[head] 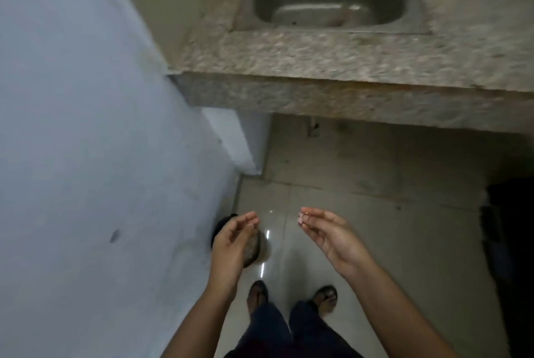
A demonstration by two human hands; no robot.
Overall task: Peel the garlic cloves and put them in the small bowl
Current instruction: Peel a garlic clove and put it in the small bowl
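Nearest you: dark trouser legs and both feet in open sandals, L foot and R foot, toes pointing up-frame on the glossy pale floor tile.

Both your forearms reach fwd over the floor, well short of the counter.

Your right hand is palm-up-ish, fingers curled in, tips aimed left toward the other hand. Thumb and fingertips pinch a pale bit, so the grip is narrow and closed on it. That bit is the only garlic-like thing in view. It's pinkish-white w/ a small bright glint, tiny and blurred. Can't tell if it's a clove or just skin. Its long axis and which way it points can't be made out either; it just sits at the very tips, held in the air above the tile.

Your left hand is apart from the R, w/ a clear gap btwn them. Fingers are loosely bent and the thumb is spread. It holds nothing, so the grip is relaxed and wide.

Under and just beyond the L hand, a dark round container stands on the floor by the foot of the blue-grey wall. The inside looks grey-brown and speckled. The hand covers part of it.

At far R, a black shape, unclear what.

Farther up: speckled granite counter, thick front edge, shadow beneath. Farthest, a steel sink set into it.
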